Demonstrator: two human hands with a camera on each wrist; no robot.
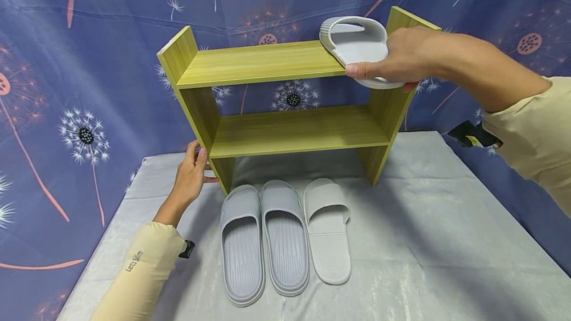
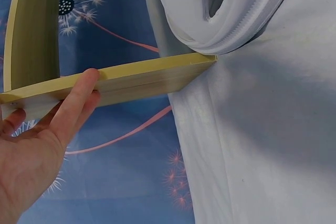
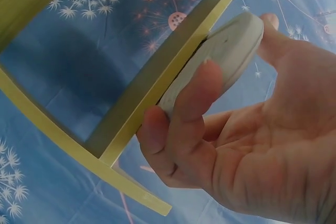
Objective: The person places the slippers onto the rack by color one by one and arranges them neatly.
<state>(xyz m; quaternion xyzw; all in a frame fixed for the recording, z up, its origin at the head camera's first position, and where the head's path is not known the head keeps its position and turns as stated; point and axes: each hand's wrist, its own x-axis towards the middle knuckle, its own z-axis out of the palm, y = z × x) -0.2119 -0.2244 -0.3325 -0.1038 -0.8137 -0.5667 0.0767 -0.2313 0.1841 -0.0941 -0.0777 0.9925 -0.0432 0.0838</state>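
In the head view, my right hand (image 1: 412, 56) grips a light grey slipper (image 1: 357, 46) by its sole end, over the right end of the rack's top board. The right wrist view shows curled fingers (image 3: 197, 95) against the underside of the sole (image 3: 231, 43), which overlaps the board's front edge. My left hand (image 1: 191, 172) touches the left side panel (image 1: 189, 108) of the yellow-green wooden shoe rack (image 1: 299, 130) low down. Seen from the left wrist, its fingers (image 2: 79, 100) lie extended along the panel's outer face and edge.
On the pale cloth-covered table (image 1: 401, 261), two blue-grey slippers (image 1: 243, 256) (image 1: 287, 251) and a light grey slipper (image 1: 330, 251) stand in a row before the rack, toes toward it. A blue dandelion-print curtain (image 1: 111, 28) hangs behind and at both sides.
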